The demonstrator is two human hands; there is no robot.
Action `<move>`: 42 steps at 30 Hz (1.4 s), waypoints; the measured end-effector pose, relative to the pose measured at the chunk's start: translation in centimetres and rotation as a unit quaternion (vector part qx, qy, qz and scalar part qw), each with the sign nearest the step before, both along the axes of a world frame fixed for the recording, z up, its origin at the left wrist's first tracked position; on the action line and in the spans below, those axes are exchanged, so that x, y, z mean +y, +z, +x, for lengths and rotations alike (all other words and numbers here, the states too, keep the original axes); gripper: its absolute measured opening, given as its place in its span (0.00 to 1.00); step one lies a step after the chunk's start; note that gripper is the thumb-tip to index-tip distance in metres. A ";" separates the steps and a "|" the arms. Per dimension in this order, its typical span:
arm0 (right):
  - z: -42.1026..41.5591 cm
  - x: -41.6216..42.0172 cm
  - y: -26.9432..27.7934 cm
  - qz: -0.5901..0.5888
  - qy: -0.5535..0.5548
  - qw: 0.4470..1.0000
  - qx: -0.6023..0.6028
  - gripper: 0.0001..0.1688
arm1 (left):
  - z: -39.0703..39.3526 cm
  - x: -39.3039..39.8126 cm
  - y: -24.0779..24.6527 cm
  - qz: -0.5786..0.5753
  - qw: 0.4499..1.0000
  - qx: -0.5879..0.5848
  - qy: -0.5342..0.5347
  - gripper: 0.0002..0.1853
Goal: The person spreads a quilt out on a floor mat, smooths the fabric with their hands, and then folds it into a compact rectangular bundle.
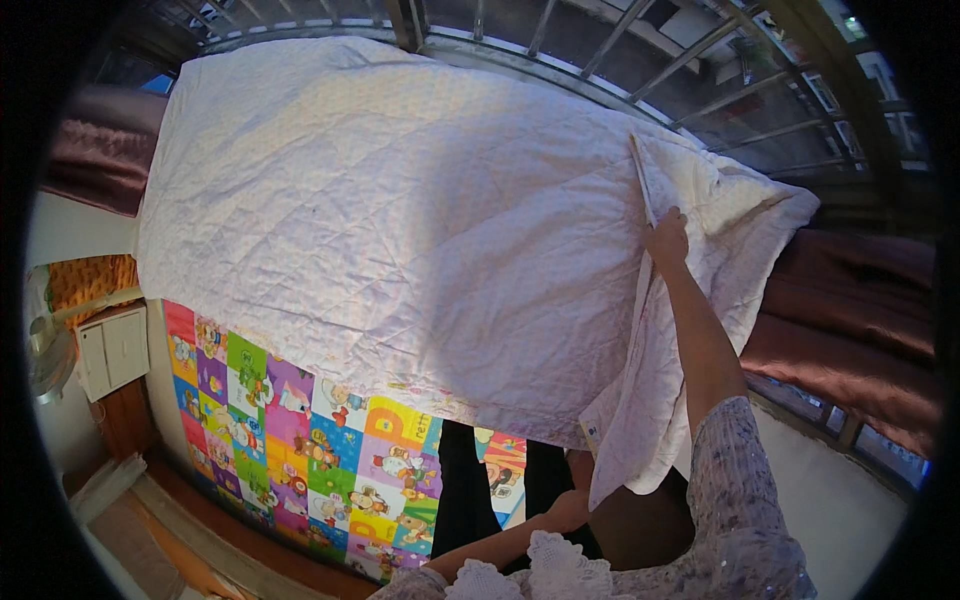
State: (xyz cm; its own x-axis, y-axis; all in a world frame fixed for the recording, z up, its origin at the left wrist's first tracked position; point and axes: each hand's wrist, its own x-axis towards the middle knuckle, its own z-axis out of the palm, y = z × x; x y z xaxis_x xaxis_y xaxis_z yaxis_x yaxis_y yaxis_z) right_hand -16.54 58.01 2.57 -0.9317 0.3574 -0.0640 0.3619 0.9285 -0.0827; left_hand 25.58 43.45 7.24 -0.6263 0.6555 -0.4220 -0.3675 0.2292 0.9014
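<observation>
A pale quilted blanket (360, 217) lies spread out before me, with wrinkles across it and its right part folded over. My right hand (667, 238) grips the folded edge at the right, fingers closed on the cloth. Lower down, near my body, my left hand (568, 511) is closed at the near corner of the fold; its fingers are partly hidden. A small tag shows on the cloth close to that corner. Sunlight falls on the left part of the blanket, shade on the middle.
A colourful cartoon play mat (300, 450) shows below the blanket. Metal window bars (615, 37) run along the far side. Brown curtains (840, 322) hang at the right, another (105, 150) at the left. A small white cabinet (114, 351) and a fan (51, 360) stand at the left.
</observation>
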 end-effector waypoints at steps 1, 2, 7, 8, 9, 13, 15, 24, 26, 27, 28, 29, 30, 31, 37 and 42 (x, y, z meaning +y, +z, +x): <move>-0.8 0.7 -0.2 -0.023 0.003 1.000 0.014 0.20 | 0.4 0.0 -0.5 0.008 1.000 0.005 0.022 0.13; -1.4 1.4 -0.9 -0.045 0.006 0.999 0.027 0.19 | 1.2 0.1 -1.3 0.017 0.999 0.010 0.044 0.13; -4.8 0.3 0.6 -0.200 -0.042 0.946 0.250 0.16 | -0.9 -3.7 -3.9 -0.087 0.987 -0.080 0.113 0.12; -5.2 -0.3 1.3 -0.217 -0.046 0.940 0.258 0.17 | -3.2 -5.2 -2.3 -0.115 0.972 -0.074 0.190 0.14; -5.8 -1.0 1.8 -0.236 -0.047 0.933 0.268 0.17 | -2.2 -5.9 -5.0 -0.152 0.962 -0.109 0.198 0.15; -6.7 -2.2 -0.5 -0.432 -0.029 0.900 0.054 0.21 | -3.7 -7.0 -11.0 -0.100 0.895 -0.254 0.354 0.15; -5.0 -2.8 -0.3 -0.283 0.061 0.957 0.016 0.25 | -5.5 -6.9 -10.2 -0.064 0.870 -0.287 0.397 0.14; 12.0 2.7 12.8 0.042 0.124 0.982 0.133 0.23 | -5.9 -7.5 -9.3 0.009 0.756 -0.468 0.458 0.23; 14.9 5.1 12.4 0.117 0.131 0.984 0.016 0.25 | -6.0 -7.7 -9.7 -0.017 0.765 -0.464 0.445 0.23; 16.6 7.6 10.8 0.148 0.145 0.978 -0.031 0.26 | -6.1 -7.3 -9.7 -0.027 0.773 -0.462 0.435 0.23; 18.4 10.5 9.0 0.166 0.125 0.975 -0.082 0.26 | -6.2 -6.8 -9.3 -0.009 0.784 -0.415 0.461 0.23; 19.8 13.4 6.1 0.175 0.109 0.971 -0.124 0.27 | -6.5 -6.6 -9.1 -0.015 0.785 -0.408 0.467 0.23; 19.6 13.8 5.4 0.184 0.094 0.964 -0.167 0.28 | -6.4 -6.6 -9.0 -0.019 0.784 -0.401 0.474 0.23; 19.3 14.5 4.8 0.174 0.075 0.964 -0.184 0.29 | -6.3 -6.6 -9.0 -0.024 0.784 -0.394 0.480 0.24; 13.1 10.8 8.8 0.055 -0.022 0.952 -0.301 0.24 | -6.9 -7.8 -8.8 -0.054 0.767 -0.425 0.477 0.22; 3.9 10.3 15.8 0.099 0.152 0.978 0.106 0.13 | -7.5 -8.3 -7.7 -0.103 0.787 -0.435 0.426 0.28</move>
